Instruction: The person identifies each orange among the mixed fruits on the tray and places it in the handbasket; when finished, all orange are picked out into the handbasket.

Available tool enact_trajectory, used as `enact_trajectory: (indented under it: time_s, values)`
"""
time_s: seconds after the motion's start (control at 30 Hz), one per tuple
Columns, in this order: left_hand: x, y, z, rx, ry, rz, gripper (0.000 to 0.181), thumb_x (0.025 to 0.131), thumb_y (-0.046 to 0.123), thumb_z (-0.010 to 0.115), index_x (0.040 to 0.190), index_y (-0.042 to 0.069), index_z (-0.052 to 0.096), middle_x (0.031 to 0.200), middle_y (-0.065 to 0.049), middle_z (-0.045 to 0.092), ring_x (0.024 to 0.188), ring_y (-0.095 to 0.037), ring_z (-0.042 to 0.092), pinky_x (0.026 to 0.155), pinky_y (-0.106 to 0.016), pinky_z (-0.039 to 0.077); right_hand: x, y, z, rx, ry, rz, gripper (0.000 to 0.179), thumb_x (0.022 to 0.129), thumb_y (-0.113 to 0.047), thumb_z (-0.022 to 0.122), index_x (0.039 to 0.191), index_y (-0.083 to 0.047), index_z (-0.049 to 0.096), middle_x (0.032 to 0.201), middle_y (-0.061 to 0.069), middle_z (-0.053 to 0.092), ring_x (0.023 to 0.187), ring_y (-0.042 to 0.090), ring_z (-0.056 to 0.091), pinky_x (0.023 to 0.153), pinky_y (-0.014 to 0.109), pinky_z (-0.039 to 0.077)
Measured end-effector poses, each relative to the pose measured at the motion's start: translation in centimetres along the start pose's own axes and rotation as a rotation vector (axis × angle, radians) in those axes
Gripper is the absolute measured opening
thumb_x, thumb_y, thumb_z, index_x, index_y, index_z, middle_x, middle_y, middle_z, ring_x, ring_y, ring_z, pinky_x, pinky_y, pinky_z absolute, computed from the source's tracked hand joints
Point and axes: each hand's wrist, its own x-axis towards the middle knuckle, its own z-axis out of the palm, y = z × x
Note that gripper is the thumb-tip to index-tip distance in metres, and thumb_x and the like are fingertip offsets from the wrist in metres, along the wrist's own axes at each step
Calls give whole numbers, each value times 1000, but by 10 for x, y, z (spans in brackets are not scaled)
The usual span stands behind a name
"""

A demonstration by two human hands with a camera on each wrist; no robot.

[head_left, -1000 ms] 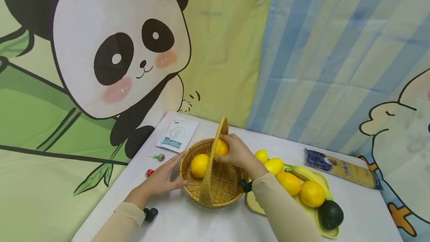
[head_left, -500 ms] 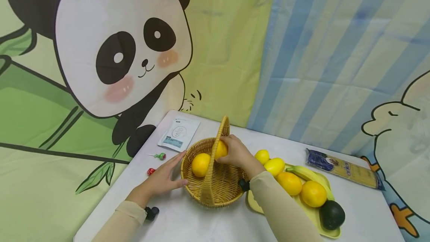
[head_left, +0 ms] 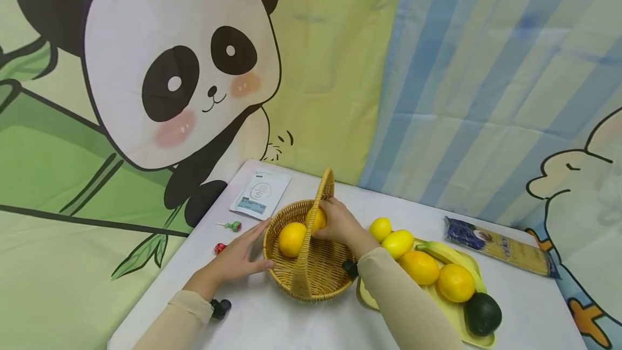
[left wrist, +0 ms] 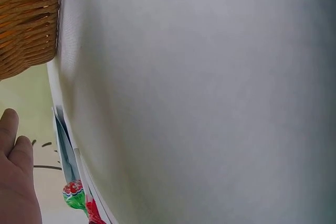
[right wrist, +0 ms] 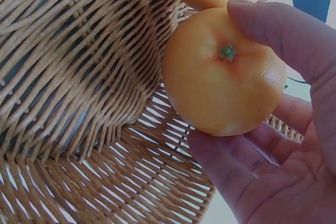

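A round wicker basket with a tall arched handle stands on the white table. My right hand reaches in over its far right side and grips an orange, thumb on top and fingers beneath. This orange is partly behind the handle in the head view. A second orange lies in the basket just left of the handle, close beside the gripped one. My left hand is at the basket's left side, fingers extended and thumb apart, fingertips at the rim.
Right of the basket, a yellow tray bears lemons, oranges, a banana and a dark green avocado. Behind it lies a pasta packet. A white pouch and two lollipops, green and red, lie left.
My right hand has shifted slightly left and lower into the basket with the orange, bringing it nearer the other orange. My left hand stays at the rim.
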Motion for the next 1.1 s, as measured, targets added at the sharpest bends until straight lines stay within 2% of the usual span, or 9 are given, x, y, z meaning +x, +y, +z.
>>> enact_trajectory:
  time_s: [0.23,0.33,0.5,0.67,0.83,0.93,1.1]
  values:
    - [0,-2,2,7,8,14,106,85,57,81,168,31,21,175,3,25,159,-34,31,125,-65,32,0,1,8,-50,-15,18,75,76,-35,94,139,-7,62,139,14,58,120,28,59,102,45,56]
    - [1,-2,2,0,7,10,105,86,56,81,168,30,22,175,3,25,160,-34,31,125,-65,33,1,1,10,-55,-17,6,72,76,-34,94,135,-6,64,135,14,59,116,28,60,100,45,56]
    - [0,-1,1,-14,-2,-9,104,86,57,80,168,31,22,175,5,25,160,-33,30,125,-65,32,2,0,14,-50,-11,-22,69,77,-34,92,133,-4,64,135,17,59,119,31,61,101,45,57]
    - [0,1,1,-9,-1,-11,105,85,57,81,168,31,22,175,5,25,160,-33,31,125,-65,32,3,1,16,-42,1,-12,72,77,-33,92,135,-3,63,141,19,58,126,33,60,105,46,56]
    - [0,2,1,-21,-5,-10,104,85,57,81,168,32,22,175,5,25,160,-32,30,125,-65,32,2,0,17,-41,1,-5,78,76,-32,93,143,-8,60,143,19,56,128,34,59,107,46,55]
    - [0,1,1,-16,-6,-10,104,86,58,80,168,33,21,175,5,24,160,-31,30,126,-64,32,1,-1,16,-49,0,-9,80,76,-33,93,144,-9,60,140,19,57,124,32,60,104,46,56]
    - [0,-1,1,-5,-5,-23,105,85,59,80,168,35,20,175,6,25,160,-31,30,126,-64,32,-1,-3,12,-84,-12,6,72,76,-35,94,134,-6,64,131,15,58,111,27,60,95,44,57]
